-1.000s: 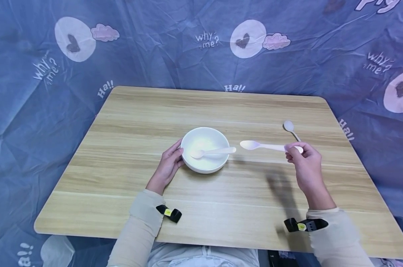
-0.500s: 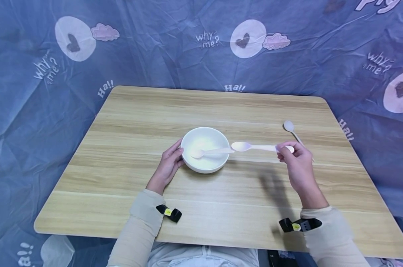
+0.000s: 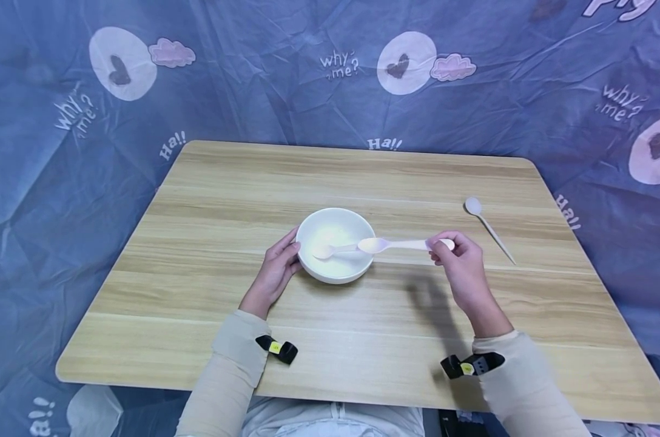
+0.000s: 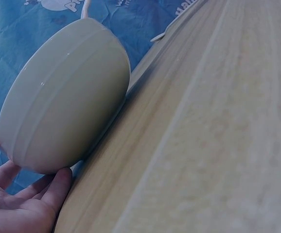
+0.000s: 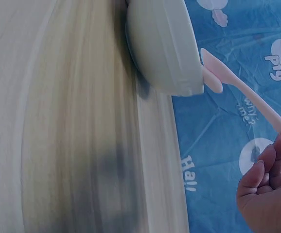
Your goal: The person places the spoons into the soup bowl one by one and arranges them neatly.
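Observation:
A white bowl point(image 3: 335, 273) stands upright mid-table, with a white spoon point(image 3: 323, 251) lying in it. That spoon's handle leans over the right rim, partly hidden in the head view. My left hand point(image 3: 275, 273) holds the bowl's left side; in the left wrist view its fingers point(image 4: 58, 189) touch the outer wall. My right hand point(image 3: 461, 273) pinches a second, pinkish-white spoon point(image 3: 406, 244) near its handle end. This spoon's head point(image 5: 216, 68) is over the bowl's right rim, by the first spoon's handle end point(image 5: 212, 81); whether they touch I cannot tell.
A third spoon point(image 3: 489, 229), greyish white, lies on the wooden table point(image 3: 199, 200) to the right, beyond my right hand. Behind the table's far edge hangs a blue printed cloth point(image 3: 286, 73).
My right hand has moved left with its spoon, bringing the spoon's head from beside the bowl to over its right rim. The left hand and bowl have stayed put.

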`<state>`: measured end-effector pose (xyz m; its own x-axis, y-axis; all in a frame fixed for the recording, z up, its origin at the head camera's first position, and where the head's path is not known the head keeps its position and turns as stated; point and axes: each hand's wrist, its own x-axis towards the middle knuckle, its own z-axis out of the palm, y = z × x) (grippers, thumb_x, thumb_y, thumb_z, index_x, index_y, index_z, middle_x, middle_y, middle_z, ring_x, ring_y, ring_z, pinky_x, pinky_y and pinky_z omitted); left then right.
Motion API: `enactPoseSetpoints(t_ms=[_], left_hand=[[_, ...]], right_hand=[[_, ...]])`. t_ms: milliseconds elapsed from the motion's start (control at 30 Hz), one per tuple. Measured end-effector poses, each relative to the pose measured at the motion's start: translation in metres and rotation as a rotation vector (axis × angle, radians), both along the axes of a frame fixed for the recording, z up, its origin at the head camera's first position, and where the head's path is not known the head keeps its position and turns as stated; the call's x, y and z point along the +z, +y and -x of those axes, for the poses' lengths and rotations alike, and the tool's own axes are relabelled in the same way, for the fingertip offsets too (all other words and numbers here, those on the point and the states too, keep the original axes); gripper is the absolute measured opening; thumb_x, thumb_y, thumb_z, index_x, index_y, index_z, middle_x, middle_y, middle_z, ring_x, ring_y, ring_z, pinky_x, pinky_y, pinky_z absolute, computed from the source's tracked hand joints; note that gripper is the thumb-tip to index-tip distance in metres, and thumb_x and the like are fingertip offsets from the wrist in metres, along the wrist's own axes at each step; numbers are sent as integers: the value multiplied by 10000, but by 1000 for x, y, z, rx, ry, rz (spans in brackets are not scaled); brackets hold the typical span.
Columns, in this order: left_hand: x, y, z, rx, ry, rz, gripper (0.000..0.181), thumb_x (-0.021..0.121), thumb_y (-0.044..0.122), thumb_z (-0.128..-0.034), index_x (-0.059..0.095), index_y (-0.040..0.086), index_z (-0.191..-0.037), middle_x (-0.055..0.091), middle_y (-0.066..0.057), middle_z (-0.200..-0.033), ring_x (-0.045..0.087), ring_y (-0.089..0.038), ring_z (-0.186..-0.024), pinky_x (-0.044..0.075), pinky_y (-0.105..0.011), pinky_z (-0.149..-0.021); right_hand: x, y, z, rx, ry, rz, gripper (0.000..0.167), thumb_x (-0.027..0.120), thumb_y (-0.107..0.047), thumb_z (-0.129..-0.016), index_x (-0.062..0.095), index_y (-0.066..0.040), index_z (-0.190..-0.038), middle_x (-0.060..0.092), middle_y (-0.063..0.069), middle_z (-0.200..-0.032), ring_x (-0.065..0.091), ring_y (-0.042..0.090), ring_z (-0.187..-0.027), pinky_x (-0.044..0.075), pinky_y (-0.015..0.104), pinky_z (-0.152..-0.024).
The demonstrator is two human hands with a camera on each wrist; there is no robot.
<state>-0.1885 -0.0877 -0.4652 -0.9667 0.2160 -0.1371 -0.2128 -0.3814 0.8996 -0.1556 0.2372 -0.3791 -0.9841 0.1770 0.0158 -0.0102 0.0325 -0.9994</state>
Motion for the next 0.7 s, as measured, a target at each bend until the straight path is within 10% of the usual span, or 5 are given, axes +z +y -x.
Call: enactPoseSetpoints(t_ms=[700], left_hand=[[0, 0, 0, 1, -4, -6, 494, 457, 152, -979, 352, 135, -1461, 396, -130, -1465, 453, -302, -1280, 499, -283, -901]], right_hand=[[-15, -23, 3, 80, -96, -86, 55, 596, -96, -895, 587, -133, -855, 602, -86, -711, 551, 79, -685, 487, 199, -654]])
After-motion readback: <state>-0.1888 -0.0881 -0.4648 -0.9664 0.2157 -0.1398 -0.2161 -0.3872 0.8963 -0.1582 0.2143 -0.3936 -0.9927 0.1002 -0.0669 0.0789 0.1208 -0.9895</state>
